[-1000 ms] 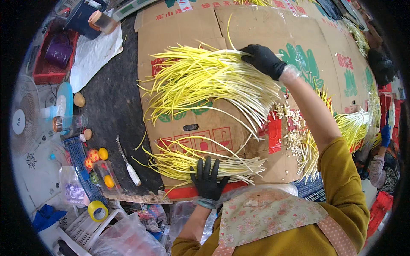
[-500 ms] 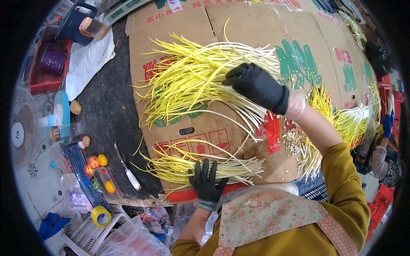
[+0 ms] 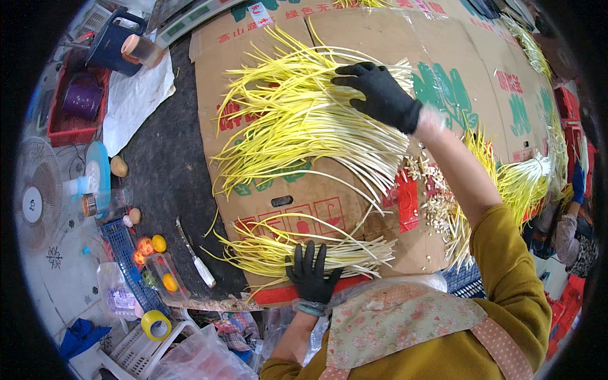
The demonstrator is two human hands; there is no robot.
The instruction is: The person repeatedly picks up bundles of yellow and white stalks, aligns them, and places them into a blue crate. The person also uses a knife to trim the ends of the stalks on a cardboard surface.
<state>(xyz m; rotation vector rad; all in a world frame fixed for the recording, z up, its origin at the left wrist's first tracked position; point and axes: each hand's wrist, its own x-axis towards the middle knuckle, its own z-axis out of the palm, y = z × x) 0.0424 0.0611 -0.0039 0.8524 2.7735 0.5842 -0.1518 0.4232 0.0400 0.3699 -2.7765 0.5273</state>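
Flattened brown cardboard [image 3: 354, 202] covers the work surface. A big fan of long yellow stalks [image 3: 297, 120] lies spread across its far part. My right hand [image 3: 380, 95], in a black glove, rests on top of that fan with fingers apart. A smaller bundle of yellow stalks [image 3: 278, 250] lies along the near edge. My left hand [image 3: 310, 272], also in a black glove, presses flat on that bundle with fingers spread. Cut pale stem ends [image 3: 437, 202] are scattered beside my right forearm.
A white-handled knife [image 3: 196, 256] lies on the dark mat left of the cardboard. More yellow stalks [image 3: 525, 183] pile at the right. At the left stand a red crate [image 3: 76, 107], a small fan [image 3: 35, 202], a blue basket with fruit [image 3: 142, 253] and a tape roll [image 3: 155, 324].
My right hand has moved left and toward me across the big fan of stalks. The left hand has stayed pressed on the near bundle.
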